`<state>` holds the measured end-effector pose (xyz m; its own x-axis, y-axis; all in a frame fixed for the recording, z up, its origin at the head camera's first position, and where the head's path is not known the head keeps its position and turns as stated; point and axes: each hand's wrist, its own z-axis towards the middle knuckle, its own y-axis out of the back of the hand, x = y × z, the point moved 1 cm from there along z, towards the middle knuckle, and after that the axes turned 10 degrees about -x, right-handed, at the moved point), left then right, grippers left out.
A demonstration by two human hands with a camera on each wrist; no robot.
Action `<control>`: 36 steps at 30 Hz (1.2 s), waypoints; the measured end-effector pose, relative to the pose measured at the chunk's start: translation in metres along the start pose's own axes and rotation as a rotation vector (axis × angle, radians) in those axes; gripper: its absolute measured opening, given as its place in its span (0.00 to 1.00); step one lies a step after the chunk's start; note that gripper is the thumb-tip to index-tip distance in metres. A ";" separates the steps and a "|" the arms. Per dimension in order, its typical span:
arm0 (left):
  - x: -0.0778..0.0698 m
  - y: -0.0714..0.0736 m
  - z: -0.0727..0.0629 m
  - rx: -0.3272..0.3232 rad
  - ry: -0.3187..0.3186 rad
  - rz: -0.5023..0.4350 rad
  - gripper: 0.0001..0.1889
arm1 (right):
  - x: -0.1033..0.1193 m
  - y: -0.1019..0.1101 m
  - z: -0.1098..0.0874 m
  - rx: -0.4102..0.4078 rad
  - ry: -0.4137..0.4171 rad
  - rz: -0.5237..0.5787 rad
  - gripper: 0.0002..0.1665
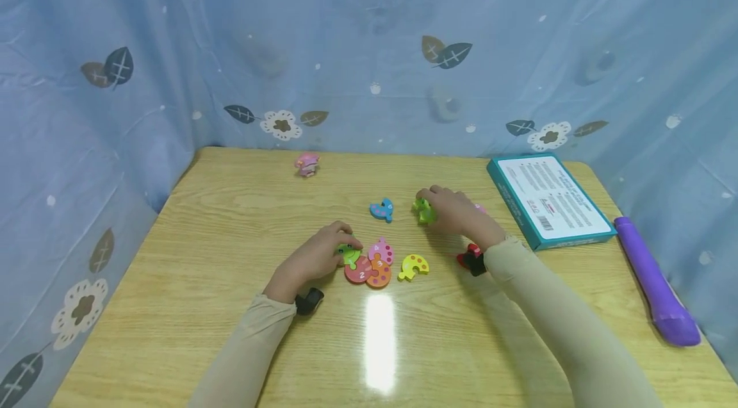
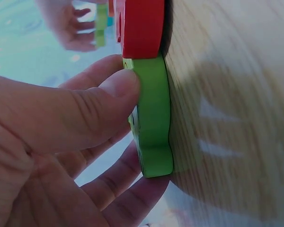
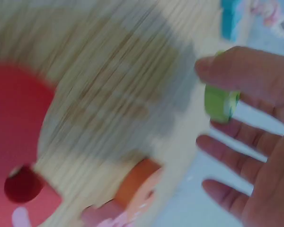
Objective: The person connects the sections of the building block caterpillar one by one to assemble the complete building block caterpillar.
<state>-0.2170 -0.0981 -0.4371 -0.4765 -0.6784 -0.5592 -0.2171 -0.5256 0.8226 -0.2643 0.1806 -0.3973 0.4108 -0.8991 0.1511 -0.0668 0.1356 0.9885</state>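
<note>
My left hand (image 1: 317, 254) pinches a green puzzle piece with a face (image 1: 350, 257) on the table; in the left wrist view its thumb lies against the green edge (image 2: 154, 109). That piece adjoins a red piece marked 2 (image 1: 359, 270), joined to an orange piece marked 3 (image 1: 378, 273) and a pink piece marked 4 (image 1: 381, 251). Farther right, my right hand (image 1: 458, 211) holds another green puzzle piece (image 1: 424, 211) between thumb and fingers, seen in the right wrist view too (image 3: 217, 103). A yellow piece (image 1: 414, 265) and a blue piece (image 1: 382, 209) lie apart between the hands.
A red piece (image 1: 469, 253) lies under my right wrist, and a pink one (image 1: 480, 208) is partly hidden behind that hand. At the right are a teal box (image 1: 550, 200) and a long purple object (image 1: 657, 283). A small pink toy figure (image 1: 307, 164) is at the back left.
</note>
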 end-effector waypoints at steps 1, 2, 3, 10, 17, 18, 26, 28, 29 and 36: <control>0.000 0.000 0.000 0.002 -0.001 -0.001 0.22 | 0.006 0.001 -0.001 -0.002 0.032 0.030 0.36; 0.000 0.000 0.000 0.002 -0.001 -0.002 0.22 | 0.012 0.001 -0.003 -0.001 0.066 0.060 0.36; 0.000 0.000 0.000 0.002 0.000 -0.003 0.22 | 0.018 0.002 -0.004 0.000 0.107 0.085 0.37; 0.001 -0.001 0.001 0.004 0.001 0.002 0.21 | 0.056 -0.003 -0.003 0.080 0.308 0.106 0.35; -0.001 0.001 0.001 0.013 0.011 0.007 0.21 | 0.067 -0.009 0.002 0.100 0.387 -0.035 0.31; -0.001 0.001 0.001 0.013 0.009 0.009 0.21 | 0.068 -0.010 0.003 0.103 0.394 -0.046 0.30; -0.001 0.002 0.001 0.016 0.017 0.015 0.21 | 0.066 -0.012 0.007 0.101 0.428 -0.075 0.30; -0.001 0.002 0.001 0.020 0.020 0.019 0.20 | 0.065 -0.013 0.008 0.108 0.433 -0.083 0.30; -0.001 0.002 0.001 0.023 0.024 0.021 0.20 | 0.065 -0.013 0.009 0.110 0.437 -0.084 0.30; -0.001 0.003 0.001 0.031 0.026 0.022 0.19 | 0.064 -0.013 0.011 0.052 0.512 -0.113 0.29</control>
<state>-0.2181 -0.0985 -0.4335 -0.4589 -0.7034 -0.5429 -0.2330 -0.4943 0.8375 -0.2476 0.1171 -0.4005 0.8092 -0.5863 0.0391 -0.0362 0.0168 0.9992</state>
